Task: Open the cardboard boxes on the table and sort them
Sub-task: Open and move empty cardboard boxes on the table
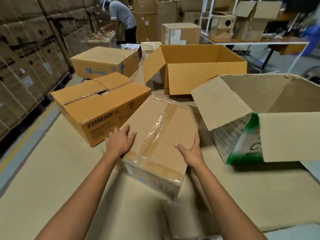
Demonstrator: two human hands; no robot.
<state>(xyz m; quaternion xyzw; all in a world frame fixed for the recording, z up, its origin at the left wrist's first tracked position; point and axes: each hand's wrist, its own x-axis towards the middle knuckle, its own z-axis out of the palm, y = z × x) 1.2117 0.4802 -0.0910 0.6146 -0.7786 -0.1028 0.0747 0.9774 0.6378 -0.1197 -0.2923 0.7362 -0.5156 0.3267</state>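
A taped brown box (161, 135), sealed with clear tape along its top seam, sits tilted in the middle of the cardboard-covered table (52, 170). My left hand (120, 140) grips its near left corner, fingers on top. My right hand (191, 151) clasps its right edge. To the left stands an Eveready box (98, 108) with its flaps partly split. Behind that lies a closed box with blue print (103, 62). A big empty open box (199, 68) stands at the back. At the right an open box with green print (259, 122) leans over.
Stacked cartons (29, 54) form a wall along the left. A person in a grey shirt (121, 16) bends over a box at the back. A white-framed table (251, 42) with more boxes stands at the back right. A flat cardboard piece (183, 220) lies at the near edge.
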